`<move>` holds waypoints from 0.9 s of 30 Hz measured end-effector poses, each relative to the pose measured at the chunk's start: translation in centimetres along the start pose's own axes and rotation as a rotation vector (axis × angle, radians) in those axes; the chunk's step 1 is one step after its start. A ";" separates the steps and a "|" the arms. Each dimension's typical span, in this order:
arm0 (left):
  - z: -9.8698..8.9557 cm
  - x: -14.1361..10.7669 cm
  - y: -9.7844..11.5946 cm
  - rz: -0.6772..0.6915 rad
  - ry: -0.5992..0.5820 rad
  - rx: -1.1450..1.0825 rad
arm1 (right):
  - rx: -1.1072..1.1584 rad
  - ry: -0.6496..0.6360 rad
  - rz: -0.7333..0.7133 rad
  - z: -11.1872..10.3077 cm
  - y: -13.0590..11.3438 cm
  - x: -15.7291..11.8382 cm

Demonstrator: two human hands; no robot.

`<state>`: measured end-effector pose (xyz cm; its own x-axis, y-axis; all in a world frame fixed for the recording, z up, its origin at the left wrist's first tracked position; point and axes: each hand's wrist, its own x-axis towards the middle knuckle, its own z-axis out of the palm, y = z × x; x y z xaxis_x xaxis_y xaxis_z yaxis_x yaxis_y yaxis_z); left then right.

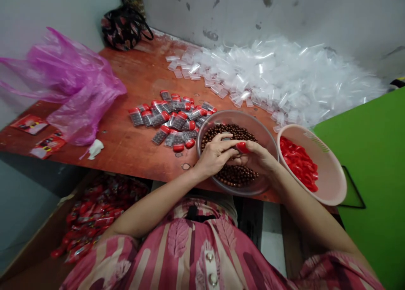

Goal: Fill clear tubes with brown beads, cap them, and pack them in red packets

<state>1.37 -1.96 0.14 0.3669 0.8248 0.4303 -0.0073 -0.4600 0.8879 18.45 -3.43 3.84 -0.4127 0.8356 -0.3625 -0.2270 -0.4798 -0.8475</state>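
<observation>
Right hand [261, 157]: grip closed on red cap [242, 146], frame centre, long axis roughly left-right. Left hand [212, 156]: fingertips at cap's left side, can't tell if gripping. Both equally near, above bowl [274, 143] of brown beads [236, 176]; basket [332, 178] lies right.

A small, glossy red cap [243, 147] is held above the beads, toward the right part of the bowl; its lower side is partly hidden, and what it may be joined to cannot be made out. The beads [236, 178] are round, shiny and dark brown, heaped loosely in the bowl, with the middle of the heap covered from sight. The bowl [268, 132] is wide, round and see-through, upright at the near edge of the reddish table [136, 155].
</observation>
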 end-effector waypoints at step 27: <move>-4.1 1.0 -1.3 -0.063 0.243 0.306 | -2.201 -0.465 -0.723 -6.4 -1.5 6.2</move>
<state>-2.03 0.82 0.08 0.1266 0.8913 0.4354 0.2989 -0.4528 0.8400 21.90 4.25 0.39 -0.8940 0.4313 -0.1216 0.4145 0.8990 0.1415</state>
